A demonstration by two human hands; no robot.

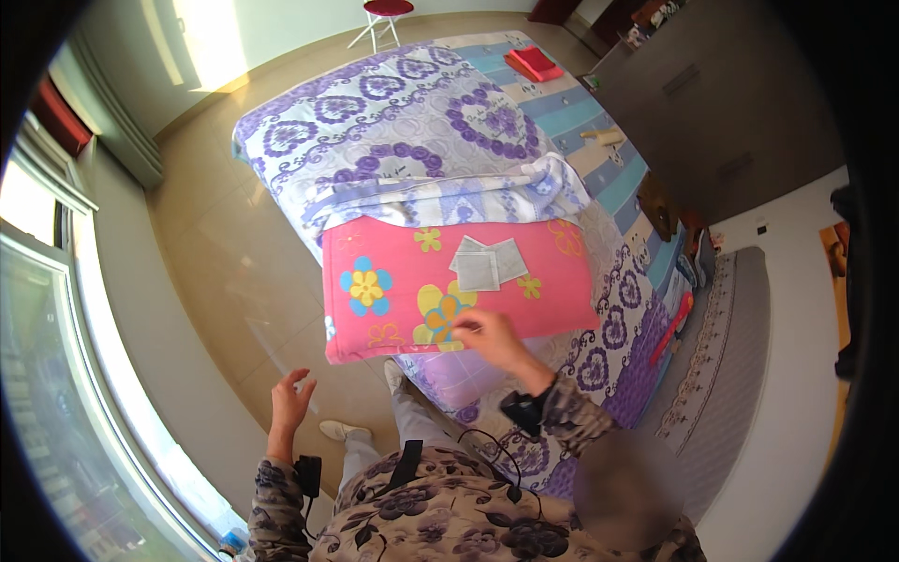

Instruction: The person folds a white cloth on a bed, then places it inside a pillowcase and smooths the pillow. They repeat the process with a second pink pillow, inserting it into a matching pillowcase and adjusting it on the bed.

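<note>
My right hand (493,342) hovers over or rests on the near edge of a pink floral pillow (548,309), fingers curled toward the thumb. No object shows in it, and whether the fingertips meet is unclear. Three flat, square, pale grey packets (478,272) overlap on the pillow beyond that hand. My left hand (291,404) is raised above the floor to the pillow's left, holding nothing, with fingers apart. A folded white-and-blue patterned cloth (463,200) lies along the pillow's far edge. Partly beneath the pillow's near side is a lilac cushion (463,379).
The bed (414,91) carries a purple heart-patterned cover. Red folded cloth (537,63) and a beige object (601,136) lie toward its far right. A dark cabinet (702,112) and padded grey headboard (744,330) stand right. A window (49,337) is left; a red-seated stool (388,8) stands beyond.
</note>
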